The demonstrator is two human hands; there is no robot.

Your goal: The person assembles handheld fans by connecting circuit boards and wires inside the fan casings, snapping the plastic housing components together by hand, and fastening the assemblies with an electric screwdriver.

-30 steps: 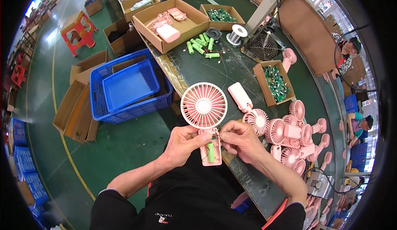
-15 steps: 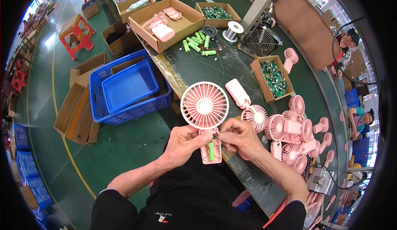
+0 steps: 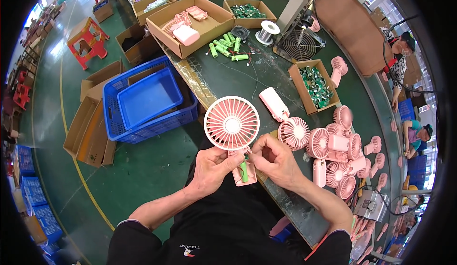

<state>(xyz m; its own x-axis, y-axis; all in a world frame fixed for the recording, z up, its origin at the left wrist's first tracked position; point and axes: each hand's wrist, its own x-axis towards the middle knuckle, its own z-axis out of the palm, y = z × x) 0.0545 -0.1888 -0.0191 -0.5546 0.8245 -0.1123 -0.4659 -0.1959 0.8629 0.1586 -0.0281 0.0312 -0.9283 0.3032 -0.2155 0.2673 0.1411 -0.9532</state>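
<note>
A pink handheld fan is held in front of me above the table's near edge, its round grille away from me. Its handle is open, and a green battery cell lies inside with thin wires. My left hand is closed on the fan's neck, thumb on top. At the right side of that neck my right hand pinches with thumb and forefinger. Whatever is between those fingertips is too small and too covered to make out. Another pink fan lies on the table beyond my right hand.
Several pink fans are piled on the right. Circuit boards fill a carton; loose green cells lie farther back near a solder spool and a soldering iron. A blue crate stands at left. Co-workers sit far right.
The fan has shifted slightly left, its handle now tilting a little. My right hand stays at its neck, fingers drawn closer over it. At far right a co-worker's arm now extends downward.
</note>
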